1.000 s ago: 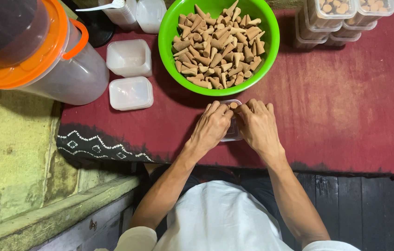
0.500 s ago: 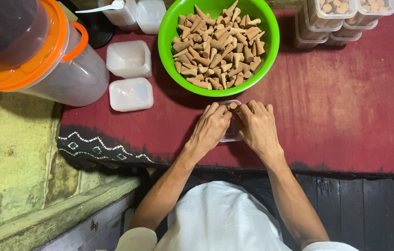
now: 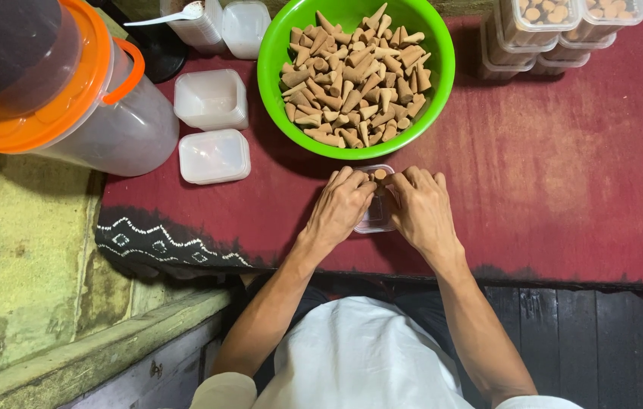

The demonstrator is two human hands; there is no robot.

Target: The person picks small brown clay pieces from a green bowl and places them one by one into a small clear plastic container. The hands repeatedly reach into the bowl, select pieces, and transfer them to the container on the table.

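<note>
A small clear plastic box [image 3: 378,218] sits on the dark red cloth [image 3: 564,174] just below a green bowl [image 3: 276,91] heaped with brown cones [image 3: 352,76]. My left hand [image 3: 342,206] and my right hand [image 3: 421,207] rest over the box from either side, fingertips meeting above its far edge. A brown cone [image 3: 380,174] shows between the fingertips at the top of the box. The hands hide most of the box's inside.
Two empty clear tubs [image 3: 210,98] and stacked lids [image 3: 214,155] lie left of the bowl. A large clear jar with an orange lid [image 3: 56,98] stands at far left. Filled clear boxes [image 3: 564,23] are stacked at top right. A white spoon [image 3: 170,17] lies at top left.
Both hands stay over the small box with only slight finger movement; nothing else has moved.
</note>
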